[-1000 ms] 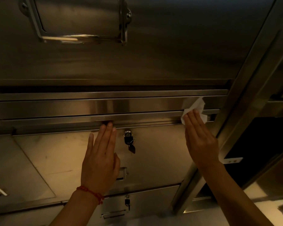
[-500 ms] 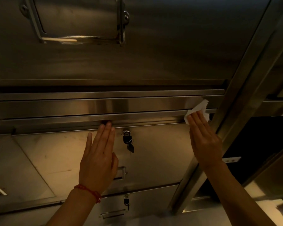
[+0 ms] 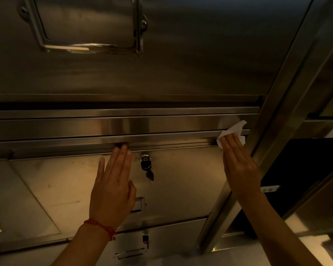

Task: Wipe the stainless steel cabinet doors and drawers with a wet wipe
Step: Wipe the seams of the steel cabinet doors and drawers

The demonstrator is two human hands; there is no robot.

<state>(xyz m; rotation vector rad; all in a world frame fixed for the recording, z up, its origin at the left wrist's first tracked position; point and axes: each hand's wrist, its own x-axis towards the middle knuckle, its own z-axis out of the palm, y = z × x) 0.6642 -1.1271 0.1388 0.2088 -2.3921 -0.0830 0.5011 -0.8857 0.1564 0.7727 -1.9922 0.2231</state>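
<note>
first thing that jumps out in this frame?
The white wet wipe, the one bright thing against dim steel, pressed under the right hand on the horizontal rail at the drawer's upper right corner. Next, the left hand flat on the drawer front, a red string bracelet on its wrist, and beside its fingers a lock with keys hanging.

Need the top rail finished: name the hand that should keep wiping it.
Right. The right hand already presses the wet wipe against the rail at its right end. The left hand lies flat on the drawer front, without a wipe.
</note>
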